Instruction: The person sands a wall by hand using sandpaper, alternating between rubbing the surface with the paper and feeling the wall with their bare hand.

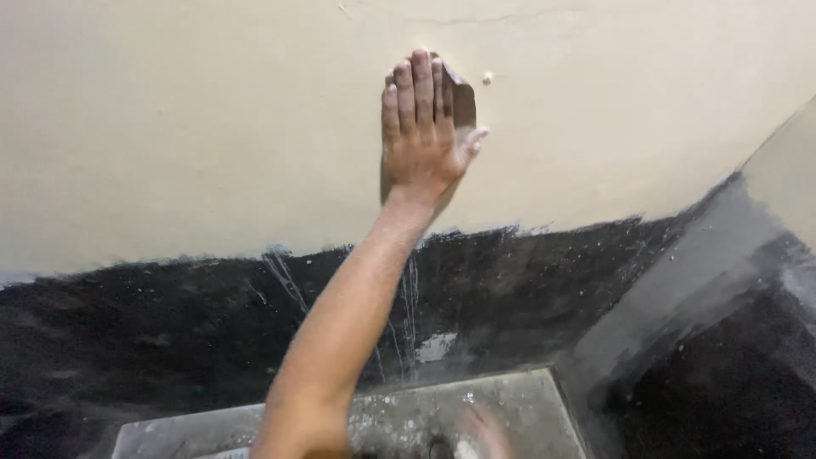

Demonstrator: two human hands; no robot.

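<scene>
Matt cream plaster wall (170,110), rough black painted base (127,331), brown abrasive sheet (463,102)
</scene>
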